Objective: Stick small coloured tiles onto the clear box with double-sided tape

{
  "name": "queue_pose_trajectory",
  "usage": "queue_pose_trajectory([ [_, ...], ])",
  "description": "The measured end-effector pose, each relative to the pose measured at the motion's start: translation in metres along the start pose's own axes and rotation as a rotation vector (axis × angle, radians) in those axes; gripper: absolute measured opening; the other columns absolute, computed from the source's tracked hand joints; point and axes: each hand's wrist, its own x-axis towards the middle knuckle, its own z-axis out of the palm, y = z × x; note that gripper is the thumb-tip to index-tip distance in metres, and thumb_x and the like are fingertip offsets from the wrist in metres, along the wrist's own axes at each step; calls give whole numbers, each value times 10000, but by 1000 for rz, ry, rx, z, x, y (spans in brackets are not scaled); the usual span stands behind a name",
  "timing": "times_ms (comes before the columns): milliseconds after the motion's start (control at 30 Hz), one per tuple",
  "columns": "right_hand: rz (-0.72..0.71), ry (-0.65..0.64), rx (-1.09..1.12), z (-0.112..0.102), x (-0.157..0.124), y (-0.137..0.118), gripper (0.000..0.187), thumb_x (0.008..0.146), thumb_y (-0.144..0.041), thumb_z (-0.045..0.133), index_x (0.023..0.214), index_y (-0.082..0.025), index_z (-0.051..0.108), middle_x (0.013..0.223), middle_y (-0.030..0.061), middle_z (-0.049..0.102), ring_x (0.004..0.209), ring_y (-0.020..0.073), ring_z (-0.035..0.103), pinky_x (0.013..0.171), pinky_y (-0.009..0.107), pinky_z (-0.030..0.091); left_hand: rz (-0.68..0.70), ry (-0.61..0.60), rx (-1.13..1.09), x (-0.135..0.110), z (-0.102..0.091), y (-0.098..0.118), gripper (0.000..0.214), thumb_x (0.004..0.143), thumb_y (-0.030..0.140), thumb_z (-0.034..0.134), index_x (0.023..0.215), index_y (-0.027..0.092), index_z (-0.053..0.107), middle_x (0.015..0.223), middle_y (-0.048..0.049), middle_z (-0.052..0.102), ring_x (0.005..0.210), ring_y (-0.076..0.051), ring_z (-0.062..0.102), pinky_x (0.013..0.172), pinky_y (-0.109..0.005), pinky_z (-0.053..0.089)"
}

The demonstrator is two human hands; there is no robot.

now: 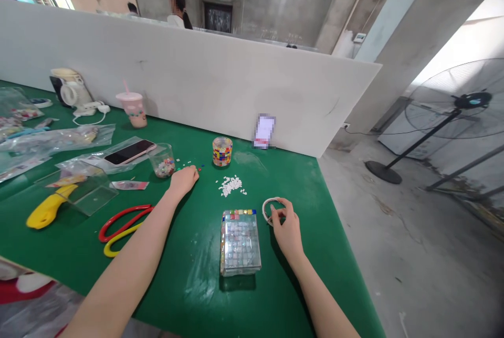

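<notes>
In the head view my left hand [184,179] rests on the green table with its fingers pressed together beside a few tiny coloured tiles [200,169]. What the fingertips hold, if anything, is hidden. My right hand [289,230] is closed on a thin white ring [264,210], which looks like a nearly used-up tape roll. Between my arms stands a clear box [240,246] with square mosaic tiles; coloured ones line its far and left edges. Beyond it lies a loose pile of white tiles [230,186]. A round jar [222,151] covered in coloured tiles stands behind the pile.
Left of my hand are a clear cup of tiles [163,162], a phone [130,152], red-and-yellow scissors [122,225] and a yellow-handled tool [49,209]. A pink tumbler [134,109] and another phone [264,131] stand by the white partition [197,75].
</notes>
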Motion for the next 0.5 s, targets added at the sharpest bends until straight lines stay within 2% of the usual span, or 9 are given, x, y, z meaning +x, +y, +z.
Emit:
queue_pose_trajectory([
  [167,-17,2,25,-2,-1,-3,267,906,-374,472,1096,-198,538,633,-9,674,634,225,646,912,502,426,-10,96,-209,-5,-11,7,297,941,328,578,1176,146,589,1155,-91,625,990,-220,633,842,-426,546],
  [267,-37,28,35,-1,-3,-8,279,897,-404,511,1076,-194,555,632,-13,668,662,219,649,965,527,391,3,131,-393,-16,-26,17,289,955,335,551,1167,140,576,1046,-70,649,859,-182,651,766,-374,555],
  [333,-53,46,57,1,-5,-12,305,906,-439,504,1080,-194,553,656,-1,675,702,220,663,930,492,435,60,75,-535,-29,-35,29,279,964,348,531,1138,136,577,870,-25,655,657,-130,621,641,-301,538],
  [400,-68,55,82,2,-7,-15,333,925,-470,467,1093,-192,542,736,30,699,746,216,679,819,414,505,146,-43,-673,-47,-43,45,291,958,389,522,1071,134,607,648,37,590,462,-86,504,500,-233,457],
  [500,-86,67,75,1,-8,-17,361,946,-482,416,1121,-187,528,860,76,705,803,215,685,686,345,531,258,-219,-840,-74,-49,71,377,928,473,496,840,142,653,447,84,422,361,-62,369,436,-200,363],
])
